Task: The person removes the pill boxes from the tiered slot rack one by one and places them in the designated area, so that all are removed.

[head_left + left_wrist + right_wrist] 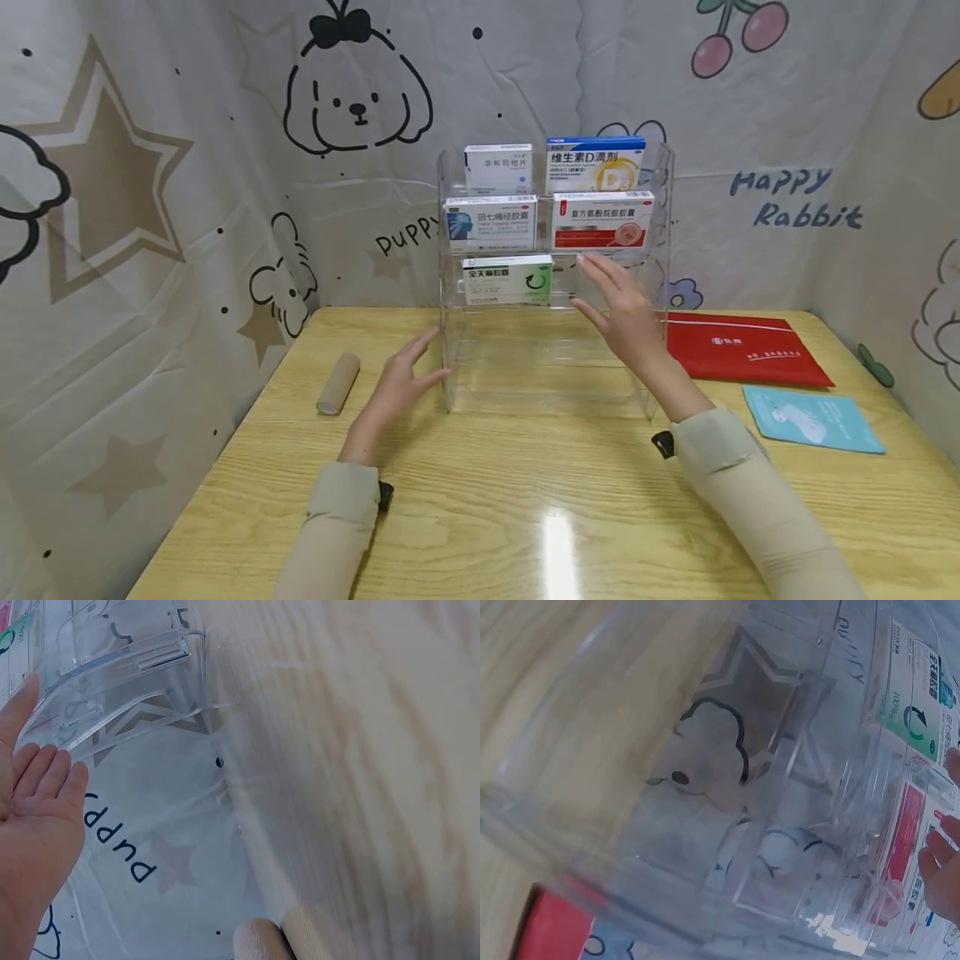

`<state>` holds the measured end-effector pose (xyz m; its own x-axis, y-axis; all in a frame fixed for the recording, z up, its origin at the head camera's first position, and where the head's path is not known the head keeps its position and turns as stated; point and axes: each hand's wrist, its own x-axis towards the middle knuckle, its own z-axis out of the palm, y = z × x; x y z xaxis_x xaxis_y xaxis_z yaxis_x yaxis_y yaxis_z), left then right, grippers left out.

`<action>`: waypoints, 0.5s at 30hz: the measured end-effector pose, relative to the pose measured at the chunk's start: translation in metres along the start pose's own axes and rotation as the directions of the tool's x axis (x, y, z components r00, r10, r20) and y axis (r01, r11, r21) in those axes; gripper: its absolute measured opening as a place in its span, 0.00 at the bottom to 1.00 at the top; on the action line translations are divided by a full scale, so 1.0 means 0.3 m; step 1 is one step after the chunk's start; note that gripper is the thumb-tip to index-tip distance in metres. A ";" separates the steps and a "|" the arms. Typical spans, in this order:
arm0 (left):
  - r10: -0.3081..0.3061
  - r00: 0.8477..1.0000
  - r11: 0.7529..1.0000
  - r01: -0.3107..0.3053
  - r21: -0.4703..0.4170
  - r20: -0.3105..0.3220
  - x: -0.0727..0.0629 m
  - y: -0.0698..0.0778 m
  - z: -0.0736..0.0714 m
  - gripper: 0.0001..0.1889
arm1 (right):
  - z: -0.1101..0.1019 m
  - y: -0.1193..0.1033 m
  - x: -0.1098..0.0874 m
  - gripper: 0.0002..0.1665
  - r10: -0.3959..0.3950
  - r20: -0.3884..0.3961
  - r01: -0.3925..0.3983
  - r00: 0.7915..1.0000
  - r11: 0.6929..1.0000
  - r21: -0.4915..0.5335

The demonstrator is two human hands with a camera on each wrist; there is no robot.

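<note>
A clear tiered display rack (551,400) stands on the table with several medicine boxes on its upper tiers. My left hand (397,383) is at the rack's left side, fingers extended and thumb spread; whether it touches the edge I cannot tell. My right hand (628,321) reaches in front of the rack's right half with nothing in its fingers. Just above its fingertips is a white-and-red box (602,221); left of them, a white-and-green box (507,281) sits on the third tier. In the right wrist view, loosely bent fingers (939,859) appear at the right edge.
Higher tiers hold a white-and-blue box (491,225), a plain white box (498,169) and a blue-topped vitamin D box (595,165). A brown cylinder (339,383) lies left. Right of the rack are a red pouch (742,350) and a light-blue packet (813,419). Patterned curtains enclose the table.
</note>
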<state>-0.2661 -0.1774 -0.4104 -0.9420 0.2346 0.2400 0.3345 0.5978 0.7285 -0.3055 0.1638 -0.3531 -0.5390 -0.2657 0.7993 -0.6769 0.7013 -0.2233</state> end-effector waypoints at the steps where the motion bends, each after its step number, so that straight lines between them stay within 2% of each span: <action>1: -0.002 1.000 1.000 0.002 0.000 0.007 0.000 0.001 0.000 0.38 | 0.007 -0.002 0.012 0.39 -0.010 0.007 0.009 1.000 1.000 0.009; 6: -0.005 1.000 1.000 0.005 -0.004 0.022 0.002 -0.002 -0.001 0.37 | 0.045 -0.007 0.066 0.36 -0.075 0.011 0.074 0.997 0.996 0.054; 15: -0.017 0.999 0.999 0.018 -0.032 0.045 0.000 -0.002 -0.007 0.39 | 0.094 -0.005 0.118 0.33 -0.073 0.105 0.067 0.992 0.996 0.053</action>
<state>-0.2662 -0.1794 -0.4094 -0.9453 0.2586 0.1989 0.3163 0.5774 0.7527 -0.3379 0.1346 -0.3402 -0.5380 -0.3837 0.7505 -0.7371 0.6462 -0.1980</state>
